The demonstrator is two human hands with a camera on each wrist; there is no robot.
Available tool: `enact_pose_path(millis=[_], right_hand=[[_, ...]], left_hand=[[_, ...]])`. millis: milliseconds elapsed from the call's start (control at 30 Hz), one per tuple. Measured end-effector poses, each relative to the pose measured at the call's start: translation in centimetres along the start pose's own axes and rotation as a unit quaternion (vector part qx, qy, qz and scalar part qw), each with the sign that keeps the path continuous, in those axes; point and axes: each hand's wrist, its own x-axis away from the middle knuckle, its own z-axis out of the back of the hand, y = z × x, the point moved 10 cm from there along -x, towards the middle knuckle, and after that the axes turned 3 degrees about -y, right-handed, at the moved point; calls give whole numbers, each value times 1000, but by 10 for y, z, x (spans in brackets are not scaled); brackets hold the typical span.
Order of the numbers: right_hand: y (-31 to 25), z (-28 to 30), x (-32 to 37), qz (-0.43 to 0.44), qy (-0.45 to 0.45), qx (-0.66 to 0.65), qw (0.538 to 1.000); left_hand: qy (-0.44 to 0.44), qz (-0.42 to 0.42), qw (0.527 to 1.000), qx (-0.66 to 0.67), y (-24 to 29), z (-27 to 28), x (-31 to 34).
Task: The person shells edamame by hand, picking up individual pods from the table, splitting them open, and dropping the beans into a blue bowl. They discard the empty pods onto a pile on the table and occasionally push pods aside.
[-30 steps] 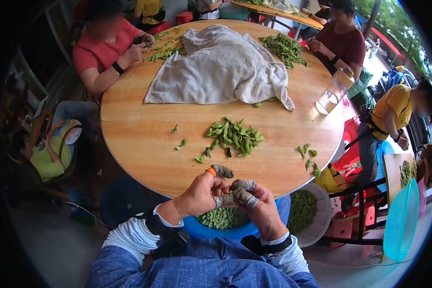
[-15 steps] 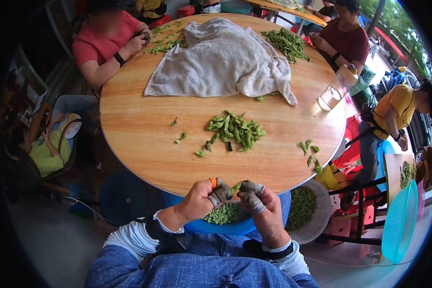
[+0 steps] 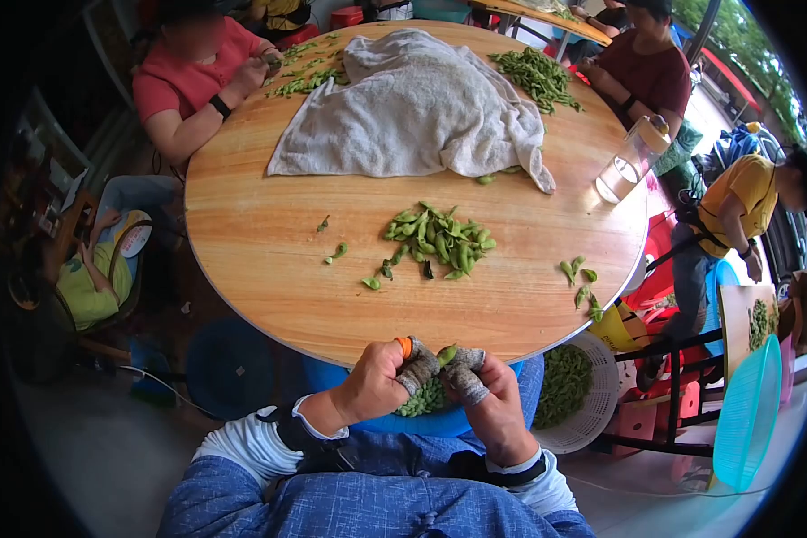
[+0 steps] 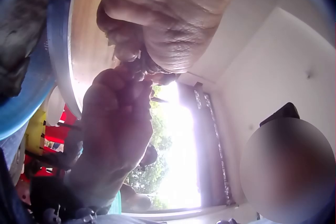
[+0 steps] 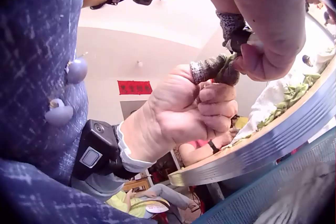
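My left hand (image 3: pixel 378 381) is curled in a loose fist, thumb and forefinger in grey finger sleeves, pinching one end of a green pod (image 3: pixel 446 353). My right hand (image 3: pixel 491 405) meets it knuckle to knuckle, covered fingertips pinching the other end. Both wrists bend inward. The pod is just off the near edge of the round table (image 3: pixel 269 269), above the blue basin (image 3: pixel 394 427) under that edge. A pod heap (image 3: pixel 439 240) lies mid-table.

Left hand (image 3: pixel 378 381), right hand (image 3: pixel 491 399) curled, fingertips meeting.
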Motion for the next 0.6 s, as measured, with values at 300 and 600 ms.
enact_pose_path(millis=[300,600], right_hand=[[8,5,-1,-11,-16,-2,1000],[6,6,-5,20,-7,18,1000]], left_hand=[[-17,-12,999,38,-3,-5,0],[-5,-147,911,-387,28,-11,7]])
